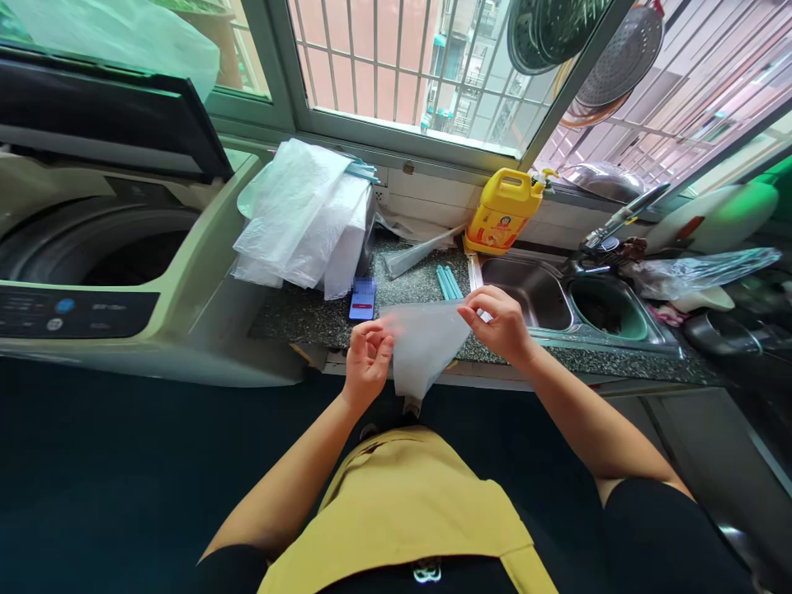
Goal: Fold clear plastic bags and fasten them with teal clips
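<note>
A translucent frosted plastic bag (428, 342) hangs between my two hands in front of the counter edge. My right hand (500, 326) pinches its upper right corner between thumb and fingers. At its left edge, my left hand (366, 356) is closed with fingers curled, and part of the fingers shows blurred through the plastic. Several teal strips (449, 282) lie on the counter just behind the bag. A phone with a lit screen (362, 299) rests beyond my left hand. Farther left is a pile of similar plastic bags (297, 214).
An open top-loading washing machine (204, 272) stands at left. A yellow jug (500, 213) is behind the sink (525, 289), whose right basin holds a green bowl (603, 307). Another clear plastic piece (417, 254) lies on the speckled counter (322, 318). Pans (622, 58) hang by the window.
</note>
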{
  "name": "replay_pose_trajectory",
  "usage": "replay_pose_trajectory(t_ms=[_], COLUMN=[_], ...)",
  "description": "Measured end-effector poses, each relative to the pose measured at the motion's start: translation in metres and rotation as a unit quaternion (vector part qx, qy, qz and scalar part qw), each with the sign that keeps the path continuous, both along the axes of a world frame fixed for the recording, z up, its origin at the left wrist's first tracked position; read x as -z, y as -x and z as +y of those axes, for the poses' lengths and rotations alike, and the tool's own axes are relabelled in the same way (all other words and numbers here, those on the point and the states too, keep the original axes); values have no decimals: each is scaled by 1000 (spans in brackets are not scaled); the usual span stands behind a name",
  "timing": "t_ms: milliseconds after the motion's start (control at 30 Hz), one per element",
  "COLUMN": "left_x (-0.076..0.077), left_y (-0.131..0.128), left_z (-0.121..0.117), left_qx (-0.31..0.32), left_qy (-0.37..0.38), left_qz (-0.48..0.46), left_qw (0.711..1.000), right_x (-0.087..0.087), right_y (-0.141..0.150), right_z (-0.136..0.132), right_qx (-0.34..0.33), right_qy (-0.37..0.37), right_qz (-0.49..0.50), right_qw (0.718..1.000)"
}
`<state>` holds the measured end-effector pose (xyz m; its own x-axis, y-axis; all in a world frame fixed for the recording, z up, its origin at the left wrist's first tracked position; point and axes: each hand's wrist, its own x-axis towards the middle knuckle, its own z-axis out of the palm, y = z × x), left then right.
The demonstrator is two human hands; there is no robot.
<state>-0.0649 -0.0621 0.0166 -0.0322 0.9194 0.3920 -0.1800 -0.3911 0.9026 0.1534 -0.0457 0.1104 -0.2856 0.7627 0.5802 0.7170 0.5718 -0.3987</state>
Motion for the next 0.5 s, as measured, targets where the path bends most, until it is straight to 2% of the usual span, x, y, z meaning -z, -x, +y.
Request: replay_pose_trajectory(t_ms=[100, 267, 400, 500], left_x=[-1, -6, -7, -7], left_y=[-3, -13, -19, -19], left_z=[2, 6, 8, 8], left_qx=[20, 35, 57, 49], left_qy=[26, 72, 91, 86], left_qz=[11, -42, -12, 25], left_qw=[999, 996, 994, 995], right_x=[-2, -4, -1, 1], right_y=[-3, -8, -9, -10], right_z=[-5, -11, -14, -16], right_qx=[9, 14, 31, 45], right_qy=[-4, -17, -17, -6], right_qz=[-9, -31, -45, -54], right_qw=[1000, 999, 998, 998])
